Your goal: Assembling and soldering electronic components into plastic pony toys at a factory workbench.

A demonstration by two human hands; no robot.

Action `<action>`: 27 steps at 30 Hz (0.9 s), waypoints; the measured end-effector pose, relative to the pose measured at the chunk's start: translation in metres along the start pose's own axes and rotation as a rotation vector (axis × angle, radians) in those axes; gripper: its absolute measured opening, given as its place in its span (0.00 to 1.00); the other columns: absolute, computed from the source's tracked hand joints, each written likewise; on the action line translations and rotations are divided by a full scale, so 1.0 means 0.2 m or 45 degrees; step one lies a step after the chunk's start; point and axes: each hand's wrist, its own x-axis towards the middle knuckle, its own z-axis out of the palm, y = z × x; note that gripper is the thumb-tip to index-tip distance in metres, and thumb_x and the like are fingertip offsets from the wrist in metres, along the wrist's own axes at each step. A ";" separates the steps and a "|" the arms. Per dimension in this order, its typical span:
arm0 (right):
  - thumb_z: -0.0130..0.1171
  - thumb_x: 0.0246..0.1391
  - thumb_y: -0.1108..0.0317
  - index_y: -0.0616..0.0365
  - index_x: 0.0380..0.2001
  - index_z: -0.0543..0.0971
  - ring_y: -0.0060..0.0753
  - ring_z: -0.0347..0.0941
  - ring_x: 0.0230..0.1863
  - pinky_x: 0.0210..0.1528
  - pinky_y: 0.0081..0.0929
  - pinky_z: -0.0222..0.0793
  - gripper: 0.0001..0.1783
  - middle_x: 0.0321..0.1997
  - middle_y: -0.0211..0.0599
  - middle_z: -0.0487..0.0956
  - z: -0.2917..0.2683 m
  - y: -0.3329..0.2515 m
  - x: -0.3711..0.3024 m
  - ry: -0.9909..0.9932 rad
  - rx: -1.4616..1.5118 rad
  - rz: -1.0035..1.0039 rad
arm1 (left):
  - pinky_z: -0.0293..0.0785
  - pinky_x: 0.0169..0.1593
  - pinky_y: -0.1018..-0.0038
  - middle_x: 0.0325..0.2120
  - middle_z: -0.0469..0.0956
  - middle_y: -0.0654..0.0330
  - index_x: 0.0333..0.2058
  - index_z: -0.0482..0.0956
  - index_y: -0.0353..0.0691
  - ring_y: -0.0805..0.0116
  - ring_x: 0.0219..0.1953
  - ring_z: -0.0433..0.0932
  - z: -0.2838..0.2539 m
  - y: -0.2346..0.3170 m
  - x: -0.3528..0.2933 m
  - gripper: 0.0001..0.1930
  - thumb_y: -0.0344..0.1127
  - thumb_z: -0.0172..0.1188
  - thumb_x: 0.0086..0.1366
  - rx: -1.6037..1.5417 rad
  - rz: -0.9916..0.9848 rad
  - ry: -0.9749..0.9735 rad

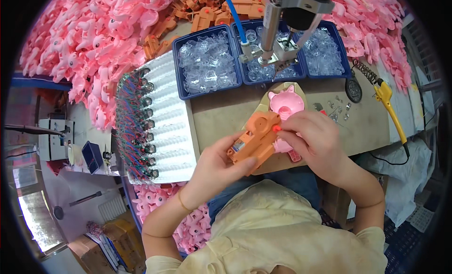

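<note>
My left hand grips an orange plastic toy housing from below. With thumb and fingers, my right hand pinches a small red piece at the housing's upper right edge. Just behind the housing, a pink pig-shaped toy shell rests in a tan fixture. A metal press head hangs above that fixture.
Three blue trays of clear plastic parts stand at the back. A white foam rack of wired components lies to the left. Pink toy shells are heaped around. A yellow soldering iron and small screws lie at the right.
</note>
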 end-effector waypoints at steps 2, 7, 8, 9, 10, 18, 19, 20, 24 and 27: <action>0.65 0.37 0.75 0.60 0.31 0.76 0.38 0.74 0.30 0.28 0.29 0.68 0.13 0.30 0.37 0.76 0.02 0.01 0.01 0.052 -0.043 -0.084 | 0.74 0.41 0.78 0.37 0.77 0.54 0.52 0.66 0.27 0.74 0.37 0.76 0.03 -0.02 0.01 0.26 0.33 0.61 0.56 0.120 0.134 0.047; 0.64 0.36 0.76 0.60 0.30 0.75 0.38 0.74 0.30 0.27 0.30 0.68 0.13 0.29 0.37 0.75 -0.01 0.02 0.04 -0.015 -0.183 -0.245 | 0.74 0.38 0.77 0.30 0.79 0.52 0.49 0.70 0.27 0.74 0.33 0.78 -0.03 -0.01 0.06 0.25 0.33 0.62 0.53 0.327 0.213 0.072; 0.64 0.37 0.77 0.59 0.30 0.75 0.38 0.74 0.30 0.27 0.31 0.68 0.12 0.29 0.37 0.75 -0.01 0.01 0.04 -0.009 -0.245 -0.265 | 0.74 0.38 0.77 0.29 0.79 0.52 0.48 0.70 0.28 0.74 0.33 0.78 -0.03 0.02 0.06 0.25 0.33 0.62 0.52 0.399 0.242 0.049; 0.64 0.37 0.77 0.59 0.29 0.75 0.38 0.73 0.30 0.27 0.31 0.68 0.12 0.29 0.37 0.75 -0.01 0.01 0.03 -0.003 -0.307 -0.285 | 0.73 0.38 0.77 0.28 0.79 0.51 0.48 0.70 0.29 0.73 0.32 0.79 -0.03 0.03 0.06 0.25 0.34 0.61 0.52 0.471 0.271 0.026; 0.64 0.37 0.77 0.59 0.29 0.75 0.38 0.73 0.30 0.27 0.31 0.68 0.12 0.29 0.37 0.75 0.00 0.01 0.04 -0.005 -0.310 -0.287 | 0.73 0.38 0.77 0.28 0.79 0.51 0.48 0.70 0.29 0.73 0.32 0.79 -0.02 0.05 0.06 0.25 0.34 0.61 0.52 0.468 0.273 0.026; 0.57 0.49 0.77 0.62 0.27 0.73 0.28 0.70 0.28 0.30 0.22 0.65 0.03 0.28 0.35 0.74 0.13 0.01 0.00 0.183 0.272 0.513 | 0.72 0.28 0.72 0.22 0.75 0.56 0.49 0.70 0.39 0.65 0.22 0.76 0.13 -0.05 0.09 0.26 0.33 0.63 0.49 0.897 0.514 0.362; 0.57 0.49 0.77 0.62 0.27 0.73 0.28 0.70 0.28 0.30 0.22 0.65 0.03 0.28 0.35 0.74 0.15 0.00 -0.01 0.190 0.264 0.517 | 0.70 0.26 0.70 0.20 0.74 0.58 0.50 0.70 0.41 0.63 0.20 0.74 0.15 -0.08 0.10 0.27 0.32 0.63 0.48 0.974 0.673 0.437; 0.55 0.52 0.75 0.62 0.28 0.73 0.24 0.69 0.28 0.30 0.19 0.65 0.03 0.28 0.33 0.74 0.18 -0.02 -0.01 0.282 0.628 0.766 | 0.70 0.26 0.70 0.20 0.74 0.58 0.50 0.70 0.41 0.63 0.20 0.74 0.17 -0.10 0.11 0.27 0.32 0.63 0.48 0.973 0.679 0.427; 0.53 0.57 0.68 0.62 0.32 0.72 0.15 0.68 0.29 0.32 0.14 0.65 0.08 0.30 0.29 0.74 0.17 -0.03 -0.03 0.321 1.653 1.343 | 0.71 0.27 0.72 0.22 0.76 0.57 0.50 0.71 0.41 0.64 0.22 0.75 0.18 -0.12 0.10 0.28 0.30 0.64 0.46 1.196 0.796 0.546; 0.57 0.53 0.67 0.62 0.37 0.73 0.21 0.70 0.32 0.35 0.18 0.66 0.11 0.33 0.31 0.74 0.04 0.01 -0.04 -0.115 1.324 1.349 | 0.72 0.29 0.73 0.25 0.77 0.58 0.49 0.72 0.40 0.63 0.23 0.76 0.11 -0.04 0.07 0.27 0.29 0.63 0.46 1.091 0.651 0.358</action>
